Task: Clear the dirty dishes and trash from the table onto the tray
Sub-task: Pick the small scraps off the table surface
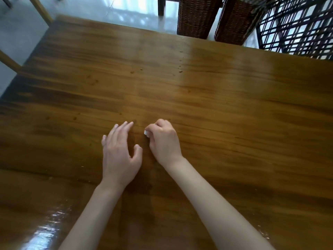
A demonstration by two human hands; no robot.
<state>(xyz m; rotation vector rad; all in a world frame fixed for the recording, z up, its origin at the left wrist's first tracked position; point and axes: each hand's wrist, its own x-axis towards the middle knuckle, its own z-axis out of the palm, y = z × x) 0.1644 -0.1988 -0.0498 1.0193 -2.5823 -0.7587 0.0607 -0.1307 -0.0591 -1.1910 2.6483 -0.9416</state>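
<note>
Toward the near edge of the counter point(234, 109), the left hand point(119, 156) is lying flat with fingers loosely spread, holding nothing, while the right hand point(163, 139) is curling round a small white scrap point(146, 132), likely trash, mostly hidden. Next, it needs carrying to the tray, which is lying out of view. Farther off, droplets point(180, 70) are dotting the wood.

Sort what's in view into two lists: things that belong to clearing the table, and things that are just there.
Part of the job:
- small white scrap, pinched in the right hand
- left hand, fingers spread over the table
- crumbs and droplets on the wood

Just there:
- two wicker baskets
- dark lattice chair
- No tray in view.
</note>
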